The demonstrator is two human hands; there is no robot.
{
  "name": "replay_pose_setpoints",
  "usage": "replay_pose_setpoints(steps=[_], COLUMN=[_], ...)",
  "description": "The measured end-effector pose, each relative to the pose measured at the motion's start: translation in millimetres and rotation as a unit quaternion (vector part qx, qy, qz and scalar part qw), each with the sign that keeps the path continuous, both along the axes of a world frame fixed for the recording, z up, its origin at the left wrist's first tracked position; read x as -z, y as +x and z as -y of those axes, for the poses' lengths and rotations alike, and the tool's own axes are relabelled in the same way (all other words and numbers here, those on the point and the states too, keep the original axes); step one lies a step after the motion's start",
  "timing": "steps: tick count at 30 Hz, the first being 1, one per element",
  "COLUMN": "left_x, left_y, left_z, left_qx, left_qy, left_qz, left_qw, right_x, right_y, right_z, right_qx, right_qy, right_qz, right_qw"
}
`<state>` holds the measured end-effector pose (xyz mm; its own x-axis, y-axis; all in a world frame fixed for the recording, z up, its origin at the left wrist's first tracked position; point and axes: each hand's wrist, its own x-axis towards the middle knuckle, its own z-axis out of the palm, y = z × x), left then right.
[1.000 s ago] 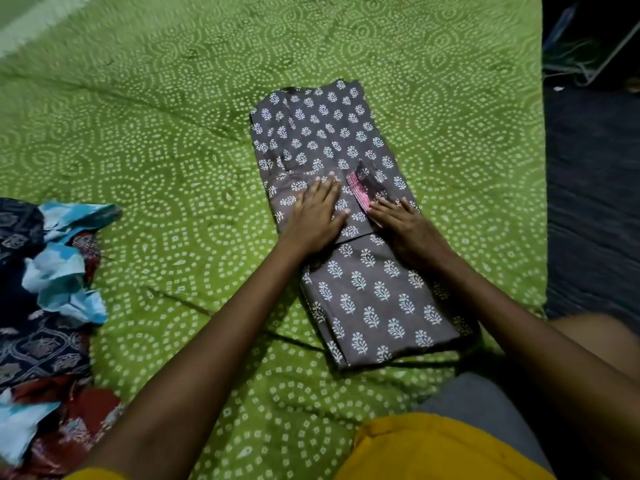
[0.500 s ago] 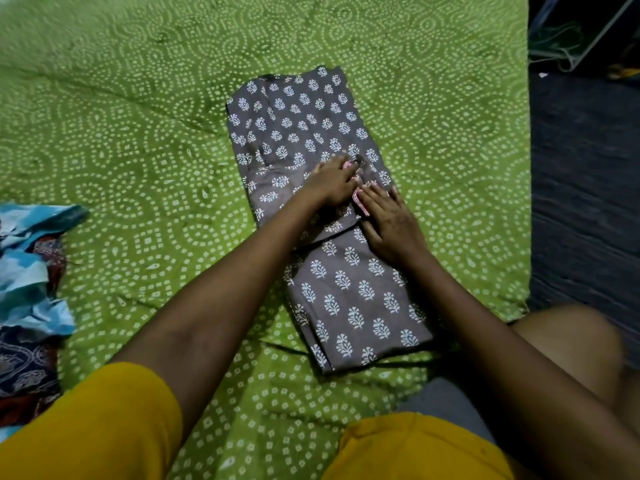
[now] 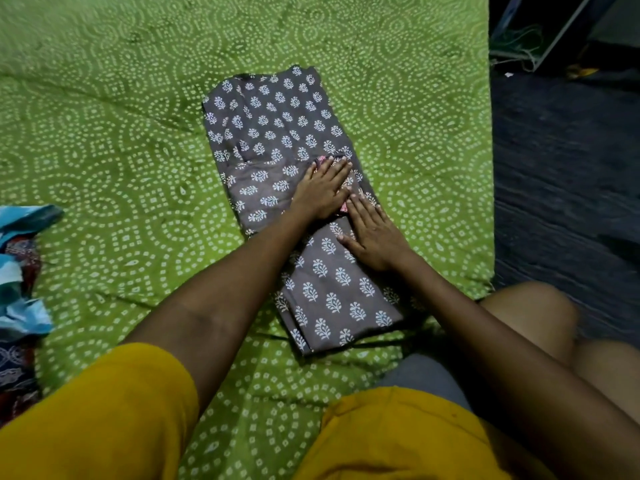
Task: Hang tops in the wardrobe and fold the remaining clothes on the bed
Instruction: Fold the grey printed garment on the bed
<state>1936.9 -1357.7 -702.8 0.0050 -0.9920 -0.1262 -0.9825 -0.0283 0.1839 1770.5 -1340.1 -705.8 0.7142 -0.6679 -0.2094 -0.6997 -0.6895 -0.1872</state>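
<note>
Garment (image 3: 277, 140): grey, white leaf print, folded into a long strip; laid on bed (image 3: 104, 150) at centre, running from 11 o'clock down to 5 o'clock. Upper layer folded over lower; fold edge crossing the strip near mid-length. Small pink patch showing between the two hands.

Left hand (image 3: 320, 194): palm down, flat on garment at mid-strip. Fingers (image 3: 337, 169) straight, close together, pointing toward 1 o'clock; tips at the pink patch and a dark fold. Pressing, not gripping.

Right hand (image 3: 375, 237): palm down, flat on garment just beside left hand, at its 4 o'clock. Fingers (image 3: 363, 207) straight, slightly spread, pointing toward 11 o'clock; tips touching the left hand's edge. Thumb out toward 9 o'clock on the lower layer. Nothing clamped.

Bed: green cover with white dotted swirl pattern, creased at 10 o'clock; right edge at 3 o'clock.

Clothes pile (image 3: 17, 271): at 9 o'clock, bed's left edge, well apart from garment; blue, dark and red printed pieces, cut off by frame.

Floor (image 3: 561, 168): dark, at 3 o'clock beyond bed edge. Dim clutter at 1 o'clock, with cords and a slanted pale bar; too dark to identify.

Person: yellow sleeves (image 3: 97, 410) at 6 to 7 o'clock, bare knee (image 3: 533, 310) at 4 o'clock.
</note>
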Motion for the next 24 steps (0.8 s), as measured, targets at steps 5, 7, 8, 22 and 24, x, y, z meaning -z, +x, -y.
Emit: replay_pose_setpoints(steps=[5, 7, 8, 22, 24], left_x=[-2.2, -1.1, -0.9, -39.0, -47.3], left_y=[-11.0, -15.8, -17.4, 11.3, 16.8], left_z=[-51.1, -82.0, -97.4, -155.1, -153.8], left_qx=[0.025, 0.057, 0.071, -0.032, -0.017], left_qy=[-0.019, -0.01, -0.008, -0.103, -0.11], left_qz=[0.0, 0.015, 0.024, -0.307, -0.297], left_qw=[1.0, 0.998, 0.997, 0.946, 0.949], right_x=[-20.4, -34.9, -43.0, -102.8, -104.2], right_y=[-29.9, -43.2, -49.8, -33.4, -30.5], right_z=[-27.9, -35.2, -40.1, -28.1, -17.8], right_qx=[-0.038, -0.07, -0.091, -0.114, -0.121], right_qy=[0.04, 0.112, 0.144, 0.18, 0.167], right_qz=[-0.082, -0.102, -0.113, -0.142, -0.166], right_qw=[0.995, 0.986, 0.979, 0.967, 0.964])
